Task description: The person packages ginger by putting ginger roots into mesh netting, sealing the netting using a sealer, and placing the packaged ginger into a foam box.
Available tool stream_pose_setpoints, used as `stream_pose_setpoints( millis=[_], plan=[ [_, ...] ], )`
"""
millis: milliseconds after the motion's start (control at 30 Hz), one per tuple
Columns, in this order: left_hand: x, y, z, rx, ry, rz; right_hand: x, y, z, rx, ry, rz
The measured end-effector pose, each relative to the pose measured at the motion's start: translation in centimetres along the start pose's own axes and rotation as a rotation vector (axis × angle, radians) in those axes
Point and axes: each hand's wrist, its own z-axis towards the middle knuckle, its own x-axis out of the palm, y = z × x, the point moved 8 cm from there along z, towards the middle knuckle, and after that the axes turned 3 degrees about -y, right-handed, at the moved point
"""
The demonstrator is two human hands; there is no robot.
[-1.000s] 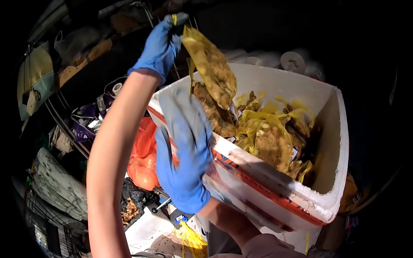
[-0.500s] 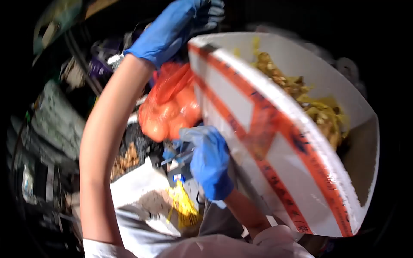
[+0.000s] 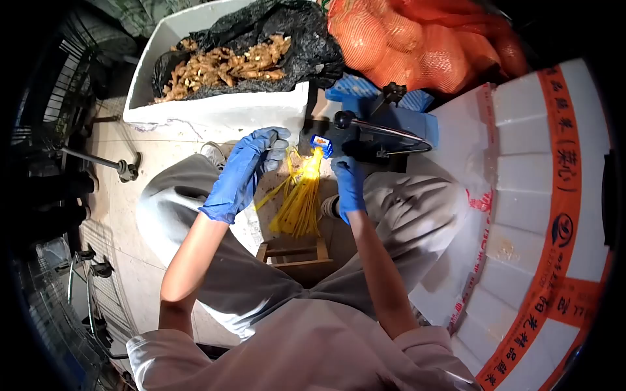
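Observation:
My left hand (image 3: 252,163), in a blue glove, is left of a bundle of yellow mesh netting (image 3: 302,205), its fingers curled inward. Whatever may be inside them is hidden. On the bundle's other side my right hand (image 3: 349,186), gloved alike, is closed, its grip out of sight. The netting hangs in strands below a small blue label (image 3: 320,144). Just beyond the right hand stands a blue and black device (image 3: 372,137) with a metal lever (image 3: 391,135) and a black ball knob (image 3: 343,119).
A white foam box (image 3: 215,111) lined with a black bag holds ginger roots (image 3: 222,68). Orange mesh sacks (image 3: 424,45) of round contents lie at the back right. A taped foam box (image 3: 521,228) stands close on the right. Wire racks (image 3: 94,293) are on the left; a wooden stool (image 3: 297,253) is between the legs.
My left hand has come down from high up to beside the yellow netting. My right hand is now right of the netting. The view has turned, showing the ginger box fully.

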Motion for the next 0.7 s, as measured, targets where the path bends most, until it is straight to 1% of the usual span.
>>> stream_pose_setpoints(
  millis=[33, 67, 100, 133, 167, 200, 233, 300, 333, 367, 433, 467, 500, 533, 567, 633, 667, 700],
  plan=[
    [-1.6, 1.3, 1.0, -0.020, -0.009, -0.013, 1.3, -3.2, 1.0, 0.016, 0.011, -0.016],
    [-3.6, 2.9, 1.8, -0.083, -0.058, -0.123, 3.0, -8.0, 2.1, 0.044, 0.037, -0.210],
    [-4.9, 3.9, 2.0, -0.142, -0.110, -0.234, 3.8, -10.7, 2.7, 0.067, 0.067, -0.403],
    [-3.2, 1.9, 0.7, -0.133, -0.047, -0.267, 4.2, -11.1, 3.0, 0.118, 0.136, -0.529],
    [-3.2, 1.4, 0.4, -0.137, -0.060, -0.273, 4.6, -11.4, 3.7, 0.162, 0.201, -0.648],
    [-3.2, 0.5, 0.4, -0.077, -0.051, -0.298, 5.2, -11.3, 4.7, 0.006, 0.140, -0.693],
    [-3.3, -0.2, 0.5, -0.015, -0.039, -0.321, 5.9, -12.5, 5.8, 0.009, 0.149, -0.692],
    [-3.9, -0.2, 0.7, -0.018, -0.093, -0.330, 7.3, -13.9, 7.8, -0.064, 0.135, -0.791],
    [-3.6, -0.3, 0.5, -0.019, -0.074, -0.356, 8.3, -13.9, 8.4, -0.230, 0.085, -0.745],
    [-3.2, -0.6, 0.3, -0.021, -0.056, -0.381, 9.1, -12.8, 9.0, -0.020, 0.223, -0.771],
    [-2.8, -1.0, 0.2, -0.041, -0.099, -0.346, 10.6, -12.0, 10.1, -0.321, 0.201, -0.958],
    [-2.5, -1.2, 0.2, -0.033, -0.118, -0.323, 10.8, -12.5, 10.2, -0.315, 0.209, -0.952],
    [-2.4, -1.3, 0.3, -0.024, -0.135, -0.298, 11.3, -13.9, 10.3, -0.240, 0.308, -1.042],
    [-2.1, -1.4, 0.5, -0.015, -0.093, -0.300, 11.8, -15.3, 10.1, -0.160, 0.407, -1.130],
    [-2.0, -1.2, 0.7, -0.020, -0.097, -0.294, 12.0, -15.3, 9.9, -0.154, 0.410, -1.125],
    [-2.0, -0.9, 0.7, -0.021, -0.148, -0.257, 11.3, -14.5, 9.9, -0.141, 0.270, -1.049],
    [-1.8, -0.7, 0.8, -0.036, -0.093, -0.221, 11.4, -14.0, 9.8, -0.199, 0.266, -1.123],
    [-1.7, -0.5, 0.9, -0.037, -0.092, -0.219, 11.3, -14.3, 9.8, -0.196, 0.265, -1.122]
  ],
)
